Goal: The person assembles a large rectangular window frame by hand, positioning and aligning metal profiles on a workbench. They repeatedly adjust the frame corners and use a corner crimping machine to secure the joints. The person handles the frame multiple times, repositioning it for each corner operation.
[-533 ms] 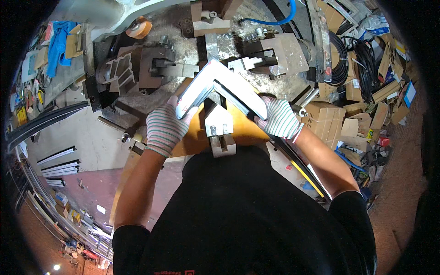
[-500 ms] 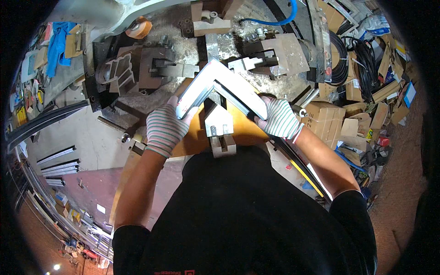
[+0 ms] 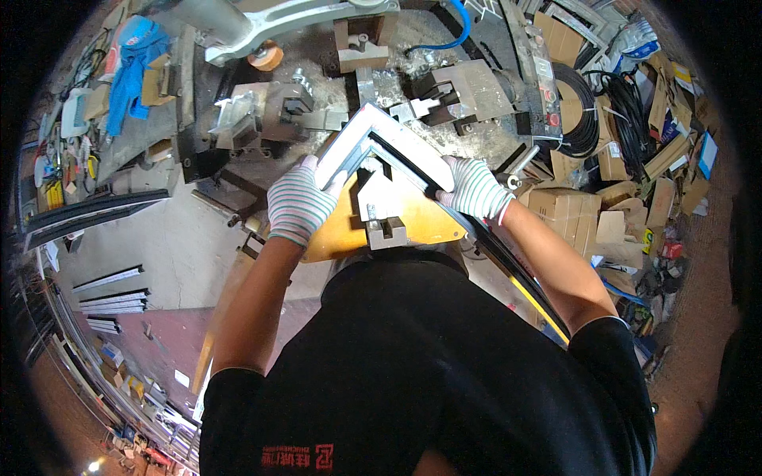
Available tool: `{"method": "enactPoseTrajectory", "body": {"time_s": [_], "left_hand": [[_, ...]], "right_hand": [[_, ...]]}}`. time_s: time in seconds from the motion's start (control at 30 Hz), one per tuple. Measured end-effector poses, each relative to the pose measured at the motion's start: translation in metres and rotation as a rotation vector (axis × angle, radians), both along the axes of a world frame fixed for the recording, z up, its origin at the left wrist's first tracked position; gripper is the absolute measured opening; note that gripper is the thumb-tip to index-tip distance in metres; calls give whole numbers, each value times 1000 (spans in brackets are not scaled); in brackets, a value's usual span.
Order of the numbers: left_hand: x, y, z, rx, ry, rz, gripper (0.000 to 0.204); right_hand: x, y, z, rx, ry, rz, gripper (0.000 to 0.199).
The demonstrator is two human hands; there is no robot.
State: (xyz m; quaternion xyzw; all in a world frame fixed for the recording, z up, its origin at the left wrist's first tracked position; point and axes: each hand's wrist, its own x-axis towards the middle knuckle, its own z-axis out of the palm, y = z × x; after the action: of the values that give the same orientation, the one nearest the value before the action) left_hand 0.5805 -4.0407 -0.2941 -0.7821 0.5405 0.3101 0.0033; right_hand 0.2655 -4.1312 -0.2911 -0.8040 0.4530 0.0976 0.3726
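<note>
Both of my hands, in striped knit gloves, hold a white angled metal profile corner [image 3: 367,120] by its two ends, its point facing away from me. My left hand [image 3: 300,202] is wrapped round the end of the left leg. Round the end of the right leg my right hand [image 3: 476,189] is closed. The inner side of the corner shows a dark groove. Just below its inside angle stands a pale pointed metal block [image 3: 379,196] on a machine, with a slotted steel piece [image 3: 386,233] at its near end. A yellow-orange plate [image 3: 425,216] lies beneath.
Metal clamp blocks flank the corner at left [image 3: 286,107] and right [image 3: 468,91]. A grey machine arm [image 3: 302,24] crosses the top. Cardboard boxes [image 3: 563,213] and a black cable coil [image 3: 578,111] lie right. Cut profiles [image 3: 115,301] rest at left, below a blue cloth [image 3: 136,71].
The view has shifted and turned slightly. Both hands keep hold of the profile corner, which stays over the machine with little visible movement.
</note>
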Motion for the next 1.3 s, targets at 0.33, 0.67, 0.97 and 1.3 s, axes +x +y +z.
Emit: {"method": "enactPoseTrajectory", "body": {"time_s": [0.33, 0.67, 0.97, 1.3], "left_hand": [[48, -33, 54, -1424, -148, 87, 60], [84, -88, 140, -1041, 354, 7, 60], [-23, -55, 138, -790, 533, -75, 52], [-35, -62, 136, -820, 509, -50, 69]], "right_hand": [[-7, 3, -5, -88, -61, 32, 53], [-11, 3, -13, -184, -88, 76, 53], [-5, 4, -5, -103, -12, 47, 60], [-6, 4, -8, -115, -19, 43, 62]]}}
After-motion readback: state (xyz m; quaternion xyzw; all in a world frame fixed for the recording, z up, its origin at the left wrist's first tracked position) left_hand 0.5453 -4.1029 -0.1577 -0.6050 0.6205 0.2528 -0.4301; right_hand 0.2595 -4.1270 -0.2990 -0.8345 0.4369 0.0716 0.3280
